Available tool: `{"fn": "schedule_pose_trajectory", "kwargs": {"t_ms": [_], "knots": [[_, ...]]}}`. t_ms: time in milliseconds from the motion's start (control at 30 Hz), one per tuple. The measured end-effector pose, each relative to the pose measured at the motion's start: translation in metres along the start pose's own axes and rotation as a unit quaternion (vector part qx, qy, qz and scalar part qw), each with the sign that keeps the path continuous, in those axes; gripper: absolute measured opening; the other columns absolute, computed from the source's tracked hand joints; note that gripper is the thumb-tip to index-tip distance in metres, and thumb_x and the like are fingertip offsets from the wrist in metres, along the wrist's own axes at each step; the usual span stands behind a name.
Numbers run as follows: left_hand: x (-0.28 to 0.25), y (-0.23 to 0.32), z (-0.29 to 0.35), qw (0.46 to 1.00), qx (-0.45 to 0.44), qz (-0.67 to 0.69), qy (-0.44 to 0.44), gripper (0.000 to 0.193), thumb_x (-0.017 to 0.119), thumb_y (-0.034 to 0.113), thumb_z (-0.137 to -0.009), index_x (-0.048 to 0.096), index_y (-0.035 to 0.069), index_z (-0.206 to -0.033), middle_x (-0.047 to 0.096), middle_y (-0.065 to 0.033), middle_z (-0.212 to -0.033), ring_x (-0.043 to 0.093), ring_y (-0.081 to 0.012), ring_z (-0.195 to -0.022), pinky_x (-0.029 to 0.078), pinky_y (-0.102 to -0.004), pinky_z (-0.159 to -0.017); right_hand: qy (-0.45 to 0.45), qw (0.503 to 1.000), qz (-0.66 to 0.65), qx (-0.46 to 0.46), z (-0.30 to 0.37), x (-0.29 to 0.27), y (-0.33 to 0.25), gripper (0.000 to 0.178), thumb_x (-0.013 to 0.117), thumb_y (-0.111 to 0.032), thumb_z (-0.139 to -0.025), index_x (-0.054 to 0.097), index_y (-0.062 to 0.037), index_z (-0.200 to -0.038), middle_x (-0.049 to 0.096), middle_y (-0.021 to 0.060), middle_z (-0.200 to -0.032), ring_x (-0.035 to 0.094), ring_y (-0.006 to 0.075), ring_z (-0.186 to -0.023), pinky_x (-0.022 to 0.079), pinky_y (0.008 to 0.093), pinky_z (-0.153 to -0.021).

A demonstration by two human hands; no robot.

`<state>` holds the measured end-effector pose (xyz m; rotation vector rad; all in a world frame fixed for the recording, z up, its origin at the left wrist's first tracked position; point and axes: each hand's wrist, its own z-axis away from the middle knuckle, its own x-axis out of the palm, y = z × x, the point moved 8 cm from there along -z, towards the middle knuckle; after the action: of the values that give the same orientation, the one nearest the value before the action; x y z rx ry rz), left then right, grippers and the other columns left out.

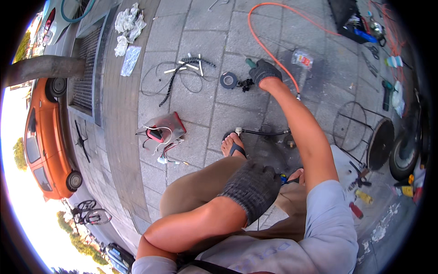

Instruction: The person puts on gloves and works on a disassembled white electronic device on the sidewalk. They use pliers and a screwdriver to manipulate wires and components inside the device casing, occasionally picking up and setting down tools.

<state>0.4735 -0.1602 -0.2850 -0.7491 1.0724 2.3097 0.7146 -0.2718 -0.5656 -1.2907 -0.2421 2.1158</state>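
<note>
My right hand (264, 73), in a dark grey knit glove, reaches far forward over the paving. Its fingers are closed round a green-handled screwdriver (250, 63), whose thin shaft points away to the left. A roll of black tape (228, 80) and a small black clump (246, 85) lie just left of that hand. My left hand (255, 189), gloved too, is bent in over my knees with its fingers curled. A small blue and yellow piece (284, 178) shows beside its fingertips; whether the hand holds it is hidden. Beyond my feet, a black hose (264, 133) has a pale round end.
An orange air hose (273, 50) loops past my right hand. Left lie cables with white tubes (182, 68) and a grey-red box with wires (166, 128). A black toolbox (349, 20) stands far right. Wheels (404, 155) and loose tools (360, 176) are at my right.
</note>
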Motion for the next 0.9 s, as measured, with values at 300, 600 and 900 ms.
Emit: {"fn": "schedule_pose_trajectory", "kwargs": {"t_ms": [300,600,900], "knots": [[-0.001,0.067,0.000,0.992,0.048,-0.103,0.049,0.041,0.070,0.032,-0.088,0.070,0.010,-0.123,0.070,-0.0205,-0.119,0.066,-0.0399,-0.111,0.053,-0.0499,-0.093,0.301,0.854,0.250,-0.342,0.304,-0.242,-0.011,0.016,0.060,-0.024,-0.089,0.066,-0.0124,-0.098,0.069,0.0119,-0.106,0.068,0.0349,-0.095,0.057,0.0461,-0.081],[-0.030,0.098,0.049,0.991,0.062,-0.078,0.094,0.053,0.069,0.037,-0.093,0.065,0.004,-0.135,0.068,-0.0219,-0.129,0.065,-0.0385,-0.119,0.051,-0.0424,-0.104,0.473,0.829,0.268,0.136,0.580,-0.374,0.163,0.042,0.045,-0.048,-0.103,0.069,-0.0224,-0.126,0.067,0.0160,-0.131,0.063,0.0397,-0.117,0.047,0.0453,-0.102],[-0.034,0.111,0.036,0.996,-0.019,-0.081,0.030,0.054,0.068,0.036,-0.094,0.063,0.003,-0.137,0.066,-0.0204,-0.135,0.064,-0.0341,-0.123,0.050,-0.0405,-0.106,0.401,0.862,0.032,0.308,0.611,-0.307,0.257,0.058,0.054,-0.057,-0.091,0.073,-0.0097,-0.117,0.069,0.0235,-0.122,0.064,0.0414,-0.116,0.049,0.0489,-0.101]]}}
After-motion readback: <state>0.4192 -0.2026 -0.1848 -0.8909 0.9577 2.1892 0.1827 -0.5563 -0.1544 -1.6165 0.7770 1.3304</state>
